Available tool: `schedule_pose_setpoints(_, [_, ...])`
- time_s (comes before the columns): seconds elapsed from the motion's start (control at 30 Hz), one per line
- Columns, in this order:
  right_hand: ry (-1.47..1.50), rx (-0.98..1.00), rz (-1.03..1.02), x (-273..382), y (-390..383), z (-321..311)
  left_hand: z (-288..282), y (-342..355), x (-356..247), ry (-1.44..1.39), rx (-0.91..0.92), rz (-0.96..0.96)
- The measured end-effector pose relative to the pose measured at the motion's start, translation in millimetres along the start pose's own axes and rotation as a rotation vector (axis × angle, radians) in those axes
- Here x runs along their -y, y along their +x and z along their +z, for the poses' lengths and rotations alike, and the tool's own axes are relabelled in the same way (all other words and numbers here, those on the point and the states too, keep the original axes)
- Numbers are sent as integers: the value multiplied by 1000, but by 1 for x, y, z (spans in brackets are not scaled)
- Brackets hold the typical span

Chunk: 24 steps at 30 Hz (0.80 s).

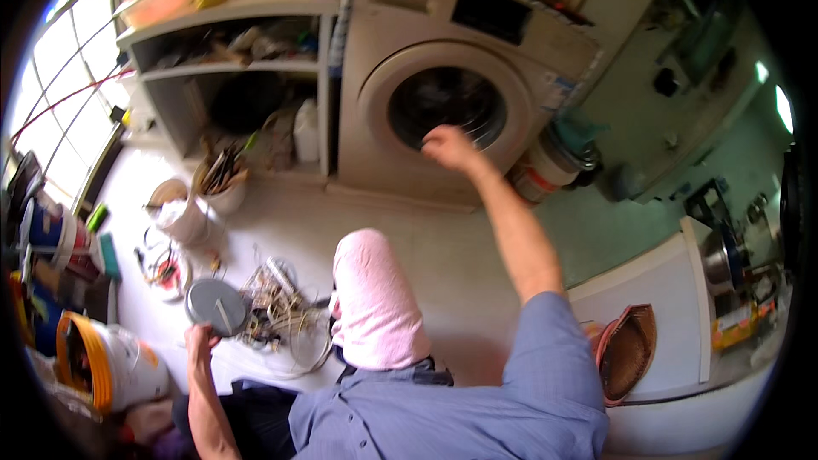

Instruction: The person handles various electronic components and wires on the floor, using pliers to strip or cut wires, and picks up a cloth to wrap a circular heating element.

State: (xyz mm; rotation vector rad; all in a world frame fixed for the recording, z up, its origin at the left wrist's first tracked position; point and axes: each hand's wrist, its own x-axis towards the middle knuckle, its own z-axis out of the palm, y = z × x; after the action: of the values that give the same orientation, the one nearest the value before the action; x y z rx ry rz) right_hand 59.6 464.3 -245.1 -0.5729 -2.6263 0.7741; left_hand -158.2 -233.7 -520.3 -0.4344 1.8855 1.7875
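Note:
My left hand (201, 337) is closed on the rim of a round grey disc (217, 307), which looks like a lid with a thin bar across its face. Just past the disc, a tangled heap of cables and wires (281, 315) lies on the floor. My right arm reaches forward, and my right hand (450, 149) has its fingers drawn together before the round door of a washing machine (371, 34). Anything inside those fingers is hidden or too small to name. A pink towel (375, 298) is draped over my knee between the two arms.
A white bucket with a yellow rim (132, 366) stands at the left. Farther ahead are a small pail (181, 220) and a tub of tools (223, 187), below a shelf unit (230, 13). At right are a white cabinet (648, 290) and a brown basket (629, 353).

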Motion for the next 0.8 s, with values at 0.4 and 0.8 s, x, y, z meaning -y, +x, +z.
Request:
schedule_pose_setpoints(0.4, [152, 286, 225, 35, -53, -8, 0, -56, -55, 722, -477, 180])
schedule_pose_setpoints(0.8, [169, 608, 99, 74, -37, 75, -36, -60, -68, 509, -519, 233])
